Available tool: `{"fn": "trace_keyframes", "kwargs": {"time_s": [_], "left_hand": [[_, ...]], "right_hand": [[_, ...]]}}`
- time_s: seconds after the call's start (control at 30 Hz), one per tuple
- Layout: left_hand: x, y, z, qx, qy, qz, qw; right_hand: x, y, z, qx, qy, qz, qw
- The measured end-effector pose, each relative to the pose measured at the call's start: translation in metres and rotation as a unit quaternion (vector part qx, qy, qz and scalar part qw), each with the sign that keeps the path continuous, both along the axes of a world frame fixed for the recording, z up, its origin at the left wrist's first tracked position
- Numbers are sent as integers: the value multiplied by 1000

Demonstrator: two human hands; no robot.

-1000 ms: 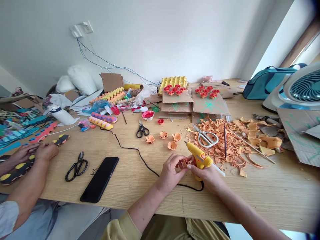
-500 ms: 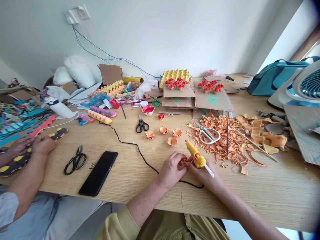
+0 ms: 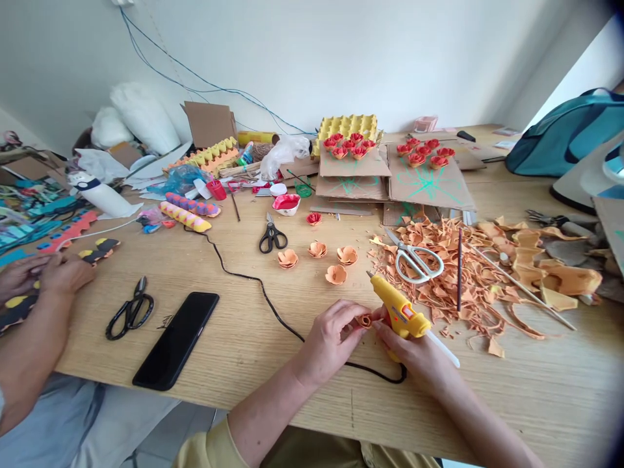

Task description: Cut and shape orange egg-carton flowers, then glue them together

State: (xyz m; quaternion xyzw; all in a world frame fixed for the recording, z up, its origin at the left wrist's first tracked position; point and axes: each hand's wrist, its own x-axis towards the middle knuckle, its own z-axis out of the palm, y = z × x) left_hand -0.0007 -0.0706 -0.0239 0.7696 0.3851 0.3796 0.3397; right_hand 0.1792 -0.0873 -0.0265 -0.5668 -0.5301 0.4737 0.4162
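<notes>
My left hand [image 3: 336,333] pinches a small curled orange paper flower piece [image 3: 363,320] above the table near its front edge. A yellow glue gun [image 3: 398,307] with a white glue stick sticking out of its rear sits in my right hand [image 3: 407,344], nozzle toward the back. The right fingertips also reach the edge of the flower piece. Several orange flower cups stand beyond my hands, the nearest cup [image 3: 336,274] just ahead of the left hand. A single red flower [image 3: 314,219] lies behind them.
Orange scraps [image 3: 453,273] with white-handled scissors [image 3: 419,263] spread on the right. Black scissors [image 3: 272,235], a phone [image 3: 176,339] and dark shears [image 3: 130,309] lie to the left. Red flowers stand on cardboard [image 3: 429,185]. A co-worker's hands [image 3: 68,273] work at far left. A black cord [image 3: 263,292] crosses the table.
The glue gun has turned in my right hand, its rear now swung to the right, and the rolled piece shows more openly between my fingers. The view has shifted slightly.
</notes>
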Motion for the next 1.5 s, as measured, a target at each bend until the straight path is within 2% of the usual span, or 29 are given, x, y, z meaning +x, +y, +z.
{"fn": "trace_keyframes", "kwargs": {"time_s": [0.17,0.27,0.37,0.47,0.57,0.63,0.73,0.83,0.93,1.03,1.13,1.23,1.3,1.4,1.5], "left_hand": [[1,0,0,-28,1,-3,1000],[1,-1,1,-37,-8,16,999],[0,-2,2,-40,-14,43,998],[-2,0,6,-59,-20,61,996],[-3,9,14,-90,-8,48,995],[-2,17,18,-93,6,33,995],[1,27,18,-66,-2,45,997],[1,31,9,-29,-24,66,997],[-2,30,3,5,-21,31,999],[-2,28,5,7,-31,9,999],[1,25,8,-40,-66,-28,997],[3,23,7,-74,-110,-74,988],[3,22,4,-76,-121,-78,987],[1,22,1,-65,-115,-81,988],[0,24,0,-55,-127,-118,983]], "right_hand": [[-1,-3,-7,-23,24,33,999],[-2,-6,-4,-32,29,29,999],[-1,-8,9,-50,4,4,999],[2,-5,30,-52,-27,25,998],[6,4,49,-8,-64,62,996],[9,10,52,31,-74,71,994],[14,15,38,42,-71,54,995],[17,17,14,1,-32,21,999],[14,18,2,-16,29,1,999],[7,19,3,-22,117,-19,993],[5,19,7,-47,159,-13,986],[11,20,7,-69,139,-2,988],[16,22,5,-72,112,-2,991],[19,24,1,-50,75,-30,996],[18,25,2,-24,40,-34,998]]}}
